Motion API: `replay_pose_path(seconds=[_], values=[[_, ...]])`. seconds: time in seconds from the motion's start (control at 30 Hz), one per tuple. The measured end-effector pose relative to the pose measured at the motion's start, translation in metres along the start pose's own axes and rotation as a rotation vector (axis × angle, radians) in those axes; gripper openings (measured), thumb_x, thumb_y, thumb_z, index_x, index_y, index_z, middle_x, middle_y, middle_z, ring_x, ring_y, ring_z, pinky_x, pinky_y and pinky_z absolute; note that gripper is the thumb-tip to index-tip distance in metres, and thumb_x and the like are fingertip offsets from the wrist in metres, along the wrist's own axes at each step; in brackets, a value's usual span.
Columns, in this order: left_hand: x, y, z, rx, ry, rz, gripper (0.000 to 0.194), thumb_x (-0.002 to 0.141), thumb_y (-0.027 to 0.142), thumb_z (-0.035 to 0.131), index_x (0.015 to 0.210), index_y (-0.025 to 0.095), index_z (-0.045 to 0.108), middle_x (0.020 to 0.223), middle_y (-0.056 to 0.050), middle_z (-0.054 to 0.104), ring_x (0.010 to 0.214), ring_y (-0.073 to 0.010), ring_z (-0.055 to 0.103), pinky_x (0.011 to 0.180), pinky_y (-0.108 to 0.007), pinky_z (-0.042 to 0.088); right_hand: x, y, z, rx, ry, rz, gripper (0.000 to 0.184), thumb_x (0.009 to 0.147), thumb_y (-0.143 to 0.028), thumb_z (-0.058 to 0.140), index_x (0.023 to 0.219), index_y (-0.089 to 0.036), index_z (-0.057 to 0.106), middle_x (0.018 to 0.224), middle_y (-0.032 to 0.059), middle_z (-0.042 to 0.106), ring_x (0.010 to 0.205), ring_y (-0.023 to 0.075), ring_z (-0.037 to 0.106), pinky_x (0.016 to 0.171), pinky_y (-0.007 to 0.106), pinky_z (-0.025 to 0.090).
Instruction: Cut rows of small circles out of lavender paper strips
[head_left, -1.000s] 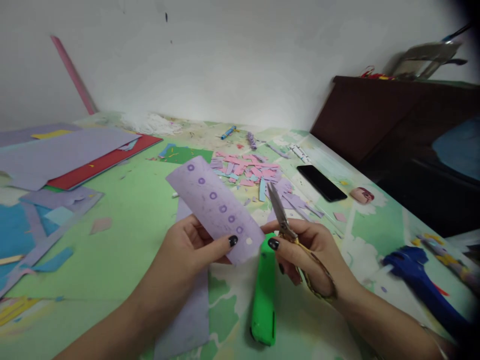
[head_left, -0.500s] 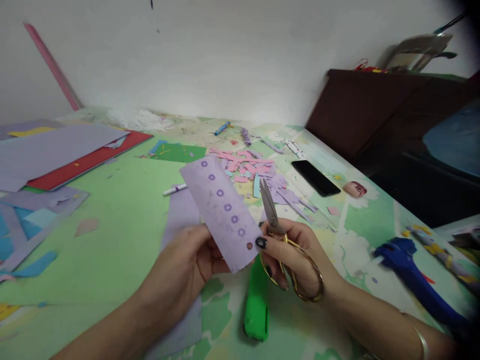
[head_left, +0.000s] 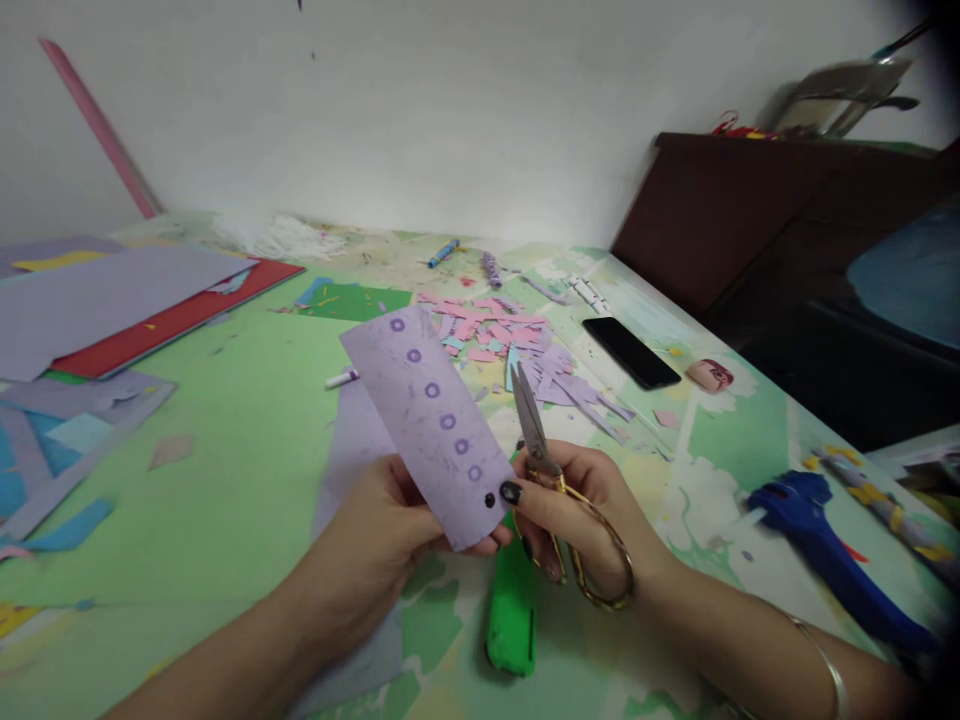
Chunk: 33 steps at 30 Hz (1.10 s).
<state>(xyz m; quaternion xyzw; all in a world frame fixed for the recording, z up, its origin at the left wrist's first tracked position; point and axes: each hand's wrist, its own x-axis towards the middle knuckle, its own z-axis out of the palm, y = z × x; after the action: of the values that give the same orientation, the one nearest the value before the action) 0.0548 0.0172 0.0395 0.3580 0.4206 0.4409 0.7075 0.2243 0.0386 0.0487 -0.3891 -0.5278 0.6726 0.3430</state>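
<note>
A purple strip of paper (head_left: 431,425) with a slanting row of small ringed circles is gripped in my left hand (head_left: 390,535), whose fingers go behind it. The lowest circle looks black, like a dark fingernail showing through a hole. My right hand (head_left: 581,510) is wrapped round gold-handled scissors (head_left: 534,430), blades pointing up and nearly closed. Its thumb also presses on the strip's lower right corner. Under the hands lie a green stapler-like tool (head_left: 511,625) and a larger purple sheet (head_left: 352,450), partly covered.
Pink and purple paper scraps (head_left: 487,330) lie beyond my hands. To the right are a black phone (head_left: 631,352), a small pink case (head_left: 709,375) and a blue glue gun (head_left: 832,550). Stacked coloured sheets (head_left: 112,300) fill the left, and a white marker (head_left: 342,379) lies behind the strip.
Both hands have shifted slightly left with the paper strip and scissors. The lowest circle, reddish-brown before, now looks black. My left fingertips now show below the strip's lower edge.
</note>
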Motion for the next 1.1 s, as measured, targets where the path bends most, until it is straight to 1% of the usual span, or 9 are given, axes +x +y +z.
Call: replay_pose_path(seconds=[0.1,0.27,0.43,0.5,0.63,0.7,0.8,0.93,1.1], values=[[0.0,0.001,0.001,0.004,-0.016,0.005,0.018,0.058,0.006,0.071,0.071,0.018,0.074,0.071,-0.003,0.074,0.068,-0.0159,0.067,0.067,-0.023,0.054,-0.001,0.0,0.0,-0.002,-0.006,0.012,0.021,0.073,-0.028,0.07,0.072,-0.016,0.052,0.047,-0.0054,0.054,0.033,0.004,0.043,0.032,0.013,0.034],[0.001,0.0,0.0,0.019,-0.013,0.014,0.015,0.058,0.008,0.072,0.07,0.017,0.074,0.069,-0.004,0.073,0.067,-0.0189,0.067,0.067,-0.028,0.055,-0.001,0.001,0.0,-0.003,-0.012,0.015,0.023,0.073,-0.031,0.069,0.07,-0.016,0.052,0.048,-0.0044,0.055,0.032,0.004,0.043,0.032,0.013,0.033],[0.0,-0.001,-0.002,0.078,-0.05,0.05,0.012,0.065,0.011,0.072,0.075,0.017,0.074,0.074,-0.005,0.074,0.07,-0.0212,0.068,0.071,-0.034,0.056,0.0,0.001,0.001,-0.013,0.004,0.03,0.024,0.073,-0.03,0.07,0.069,-0.016,0.052,0.047,-0.0049,0.053,0.032,0.0042,0.043,0.032,0.013,0.033],[0.0,-0.001,-0.002,0.091,-0.048,0.063,0.009,0.066,0.012,0.072,0.073,0.018,0.074,0.071,-0.003,0.073,0.068,-0.0199,0.068,0.068,-0.031,0.056,0.0,0.001,0.0,-0.009,0.008,0.039,0.024,0.073,-0.031,0.07,0.069,-0.016,0.051,0.046,-0.0051,0.052,0.032,0.0041,0.043,0.032,0.013,0.032],[-0.003,0.002,0.0,0.166,0.005,0.088,0.011,0.066,0.01,0.071,0.069,0.019,0.074,0.066,-0.001,0.074,0.062,-0.0171,0.068,0.061,-0.024,0.055,0.0,0.002,0.0,0.013,-0.005,0.028,0.022,0.074,-0.029,0.069,0.07,-0.016,0.052,0.046,-0.0054,0.052,0.032,0.0039,0.042,0.031,0.013,0.032],[-0.004,0.005,0.001,0.204,0.019,0.107,0.01,0.068,0.011,0.07,0.067,0.019,0.075,0.066,-0.001,0.074,0.061,-0.0175,0.069,0.061,-0.024,0.055,0.0,0.003,0.0,0.025,0.001,0.03,0.021,0.074,-0.027,0.069,0.07,-0.016,0.052,0.046,-0.0058,0.052,0.032,0.0038,0.042,0.031,0.013,0.032],[-0.006,0.009,0.003,0.222,-0.009,0.13,0.011,0.07,0.012,0.069,0.067,0.021,0.076,0.065,0.001,0.074,0.062,-0.0175,0.069,0.061,-0.025,0.056,0.0,0.004,0.001,0.043,0.007,0.034,0.022,0.074,-0.027,0.069,0.07,-0.016,0.051,0.046,-0.0062,0.052,0.032,0.0037,0.042,0.032,0.013,0.032],[-0.005,0.011,0.004,0.22,-0.028,0.166,0.017,0.068,0.009,0.069,0.065,0.024,0.076,0.063,0.001,0.073,0.06,-0.0162,0.069,0.06,-0.023,0.056,0.001,0.004,0.001,0.051,0.002,0.044,0.022,0.073,-0.029,0.07,0.071,-0.016,0.051,0.045,-0.0061,0.051,0.032,0.0042,0.042,0.032,0.013,0.032],[-0.004,0.009,0.004,0.237,-0.02,0.181,0.015,0.065,0.008,0.07,0.061,0.022,0.075,0.062,-0.002,0.073,0.059,-0.0181,0.068,0.059,-0.026,0.054,0.001,0.005,0.001,0.04,-0.004,0.046,0.023,0.074,-0.031,0.069,0.071,-0.016,0.052,0.045,-0.0062,0.051,0.032,0.0047,0.042,0.033,0.014,0.034]])
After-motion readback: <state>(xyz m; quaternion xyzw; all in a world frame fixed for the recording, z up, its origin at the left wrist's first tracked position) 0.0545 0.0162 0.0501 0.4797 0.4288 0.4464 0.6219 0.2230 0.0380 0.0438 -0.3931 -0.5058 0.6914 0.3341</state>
